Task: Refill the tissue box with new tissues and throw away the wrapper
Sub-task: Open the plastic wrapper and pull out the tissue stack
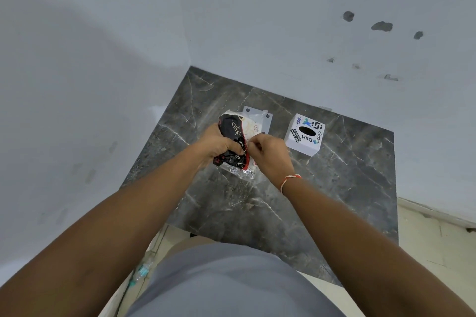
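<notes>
A tissue pack (pixel 233 128) in a black, red and cream plastic wrapper lies on the dark marble table (pixel 270 201), in the middle. My left hand (pixel 219 144) grips its black left side. My right hand (pixel 268 153) pinches the wrapper's edge at the red seam. To the right stands the white cube tissue box (pixel 305 135) with stickers and a dark oval opening on top, apart from both hands. Behind the pack lies a flat white panel (pixel 257 113) with dark dots at its corners, partly hidden by the pack.
The table sits in a corner between two pale walls, close behind and to the left. Light floor tiles (pixel 432 252) show to the right and below. A clear plastic bottle (pixel 144 269) lies on the floor at the lower left, beside my body.
</notes>
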